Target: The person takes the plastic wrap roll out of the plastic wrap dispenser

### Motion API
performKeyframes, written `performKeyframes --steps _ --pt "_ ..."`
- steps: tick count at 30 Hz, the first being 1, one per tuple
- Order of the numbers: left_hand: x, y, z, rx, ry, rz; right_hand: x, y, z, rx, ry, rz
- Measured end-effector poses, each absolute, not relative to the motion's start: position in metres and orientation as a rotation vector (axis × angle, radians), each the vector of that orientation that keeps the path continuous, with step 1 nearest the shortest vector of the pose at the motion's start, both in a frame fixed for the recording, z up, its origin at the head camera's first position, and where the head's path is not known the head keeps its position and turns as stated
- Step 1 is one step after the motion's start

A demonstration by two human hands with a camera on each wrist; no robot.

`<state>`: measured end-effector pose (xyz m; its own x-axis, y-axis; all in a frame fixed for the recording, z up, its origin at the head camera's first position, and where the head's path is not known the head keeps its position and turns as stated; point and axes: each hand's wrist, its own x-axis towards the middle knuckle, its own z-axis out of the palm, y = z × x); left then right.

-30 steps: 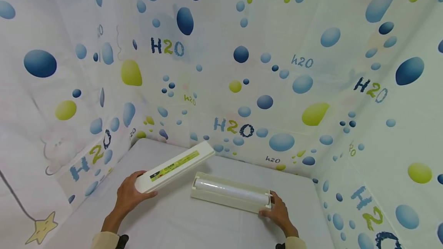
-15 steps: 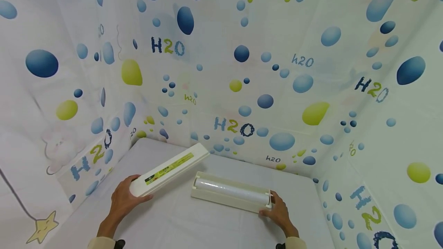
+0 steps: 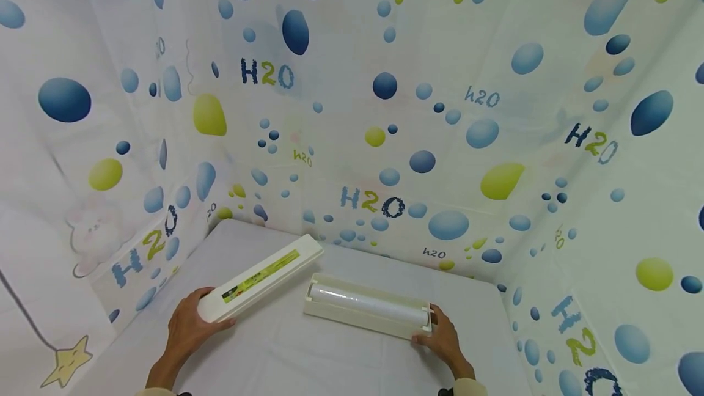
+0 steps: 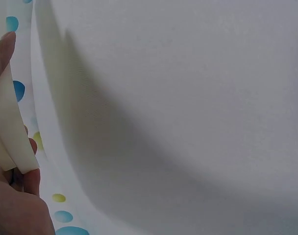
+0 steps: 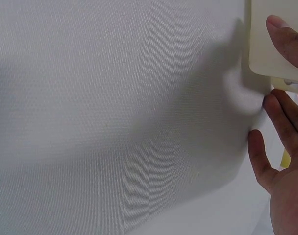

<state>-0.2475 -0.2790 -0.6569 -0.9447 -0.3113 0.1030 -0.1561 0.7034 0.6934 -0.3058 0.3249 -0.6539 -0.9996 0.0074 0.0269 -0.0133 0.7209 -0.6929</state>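
A long white lid [image 3: 291, 261] with a green label lies slantwise on the left in the head view. My left hand [image 3: 187, 327] grips its near end, thumb along the front side and fingers behind; its far end points away to the right. Right of it, on the white table, rests a cream cling film box [image 3: 352, 318], uncovered, with a shiny roll of film [image 3: 365, 303] inside. My right hand [image 3: 444, 336] holds the box's right end, its thumb against the front wall [image 5: 261, 44] in the right wrist view. The left wrist view shows the lid's end [image 4: 16, 132] between thumb and fingers.
A white cloth covers the table [image 3: 297, 359]. Behind and on both sides hang white curtains [image 3: 341, 109] printed with blue and green drops and H2O lettering. The back curtain meets the table's far edge just beyond the lid and box.
My left hand has moved left and toward me with the lid, widening the gap to the cling film box. The right hand and the box have stayed in place.
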Motion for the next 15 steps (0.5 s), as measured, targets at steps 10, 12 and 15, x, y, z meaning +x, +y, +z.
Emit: performKeyframes --steps 10,12,15 --pt "-0.24 -0.284 -0.668 0.393 -2.697 -1.029 -0.305 0.324 -0.653 -0.015 -2.895 1.159" --pt "-0.239 -0.286 -0.67 0.381 -2.689 -1.03 -0.305 0.324 -0.652 -0.016 -2.897 1.155" --pt "-0.237 -0.287 -0.673 0.351 -2.664 -1.009 -0.304 0.323 -0.651 -0.024 -2.896 1.159"
